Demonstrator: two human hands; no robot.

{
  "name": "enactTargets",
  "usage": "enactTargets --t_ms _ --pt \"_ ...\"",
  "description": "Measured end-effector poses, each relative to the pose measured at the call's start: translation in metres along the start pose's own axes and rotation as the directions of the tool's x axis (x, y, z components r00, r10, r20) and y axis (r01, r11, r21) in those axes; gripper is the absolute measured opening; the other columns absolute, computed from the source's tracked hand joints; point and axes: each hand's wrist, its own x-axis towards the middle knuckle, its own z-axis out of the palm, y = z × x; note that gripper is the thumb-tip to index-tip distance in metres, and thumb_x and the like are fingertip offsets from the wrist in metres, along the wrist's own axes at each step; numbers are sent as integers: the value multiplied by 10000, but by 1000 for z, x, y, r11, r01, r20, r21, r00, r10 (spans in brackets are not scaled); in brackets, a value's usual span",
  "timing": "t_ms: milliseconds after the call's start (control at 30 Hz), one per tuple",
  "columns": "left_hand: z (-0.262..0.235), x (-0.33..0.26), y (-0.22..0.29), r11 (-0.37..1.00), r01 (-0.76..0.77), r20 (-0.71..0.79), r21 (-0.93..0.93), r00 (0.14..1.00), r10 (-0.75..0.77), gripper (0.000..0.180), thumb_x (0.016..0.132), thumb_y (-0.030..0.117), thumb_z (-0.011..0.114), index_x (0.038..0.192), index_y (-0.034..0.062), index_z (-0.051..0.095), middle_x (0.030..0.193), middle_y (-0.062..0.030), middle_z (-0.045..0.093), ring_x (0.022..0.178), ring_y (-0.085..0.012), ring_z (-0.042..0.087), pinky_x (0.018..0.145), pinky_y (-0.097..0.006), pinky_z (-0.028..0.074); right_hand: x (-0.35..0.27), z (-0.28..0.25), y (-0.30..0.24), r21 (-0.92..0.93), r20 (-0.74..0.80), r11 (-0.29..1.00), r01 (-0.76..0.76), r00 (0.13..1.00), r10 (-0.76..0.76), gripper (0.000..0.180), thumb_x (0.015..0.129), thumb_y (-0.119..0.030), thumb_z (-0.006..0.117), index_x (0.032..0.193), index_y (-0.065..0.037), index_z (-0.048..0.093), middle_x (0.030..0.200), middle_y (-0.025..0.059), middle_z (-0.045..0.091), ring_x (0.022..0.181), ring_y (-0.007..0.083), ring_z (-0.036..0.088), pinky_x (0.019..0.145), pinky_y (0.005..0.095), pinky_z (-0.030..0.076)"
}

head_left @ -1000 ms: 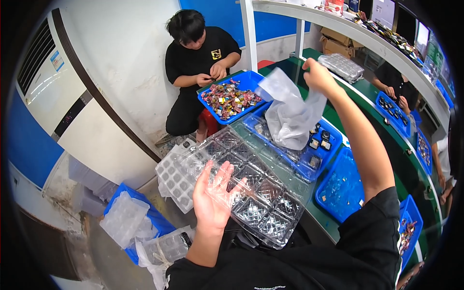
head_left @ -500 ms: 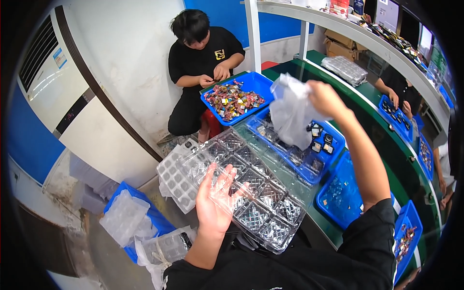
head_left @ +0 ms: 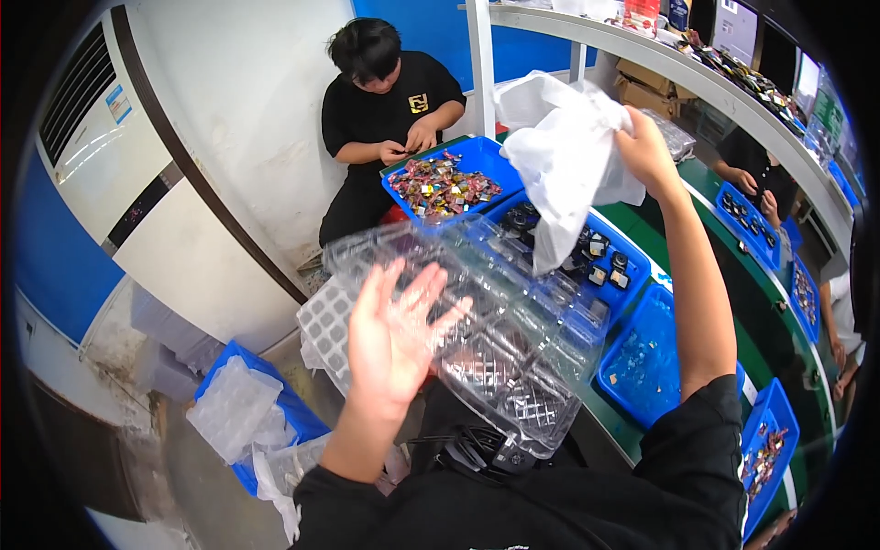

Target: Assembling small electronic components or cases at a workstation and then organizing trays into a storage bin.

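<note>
The clear plastic blister tray [head_left: 477,321] rests flat on the left hand [head_left: 390,339], whose fingers are spread wide beneath it, just above the green bench. The right hand [head_left: 646,151], raised high, pinches a crumpled white plastic bag [head_left: 564,160] over a blue bin [head_left: 587,261] of small parts.

Colours we see on the bench

We log: clear tray [head_left: 495,339] with grid pattern near centre, white plastic bag [head_left: 564,151] far right, blue bins [head_left: 642,362] on green table [head_left: 765,344], multicoloured pieces [head_left: 440,183] in far bin, co-worker's black shirt [head_left: 385,110].
</note>
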Motion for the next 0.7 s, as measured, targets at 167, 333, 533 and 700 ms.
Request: enactTargets --t_ms 167,333,533,700 --pt "58 11 31 980 -30 173 195 985 -4 456 986 342 472 1272 -1 375 1233 -288 471 1184 -362 493 1008 -665 382 -4 -5 -15 255 -132 967 -33 989 68 384 836 -23 472 1208 -25 569 1102 193 647 1061 308 613 932 361 439" --pt "82 46 26 948 40 177 317 979 -101 632 989 325 464 1444 -9 180 1389 -325 315 1338 -395 345 1028 -658 364 -13 -3 -21 315 -183 946 -71 974 134 380 881 -35 473 1255 -3 535 1155 143 625 1085 227 575 960 307 408" --pt "99 70 27 904 82 189 419 966 -175 780 978 352 481 1482 -23 18 1468 -346 175 1404 -412 222 1052 -661 320 -26 -4 -19 304 -181 940 -152 960 214 394 866 -51 499 1257 -19 537 1181 174 610 1104 280 579 953 346 426" --pt "116 63 39 827 55 130 560 980 -154 559 977 340 496 1320 -62 312 1345 -346 355 1313 -407 390 1007 -669 377 -31 -7 -13 358 -248 928 -103 948 201 377 837 -30 467 1198 -9 573 1120 207 643 1084 321 605 936 367 445"
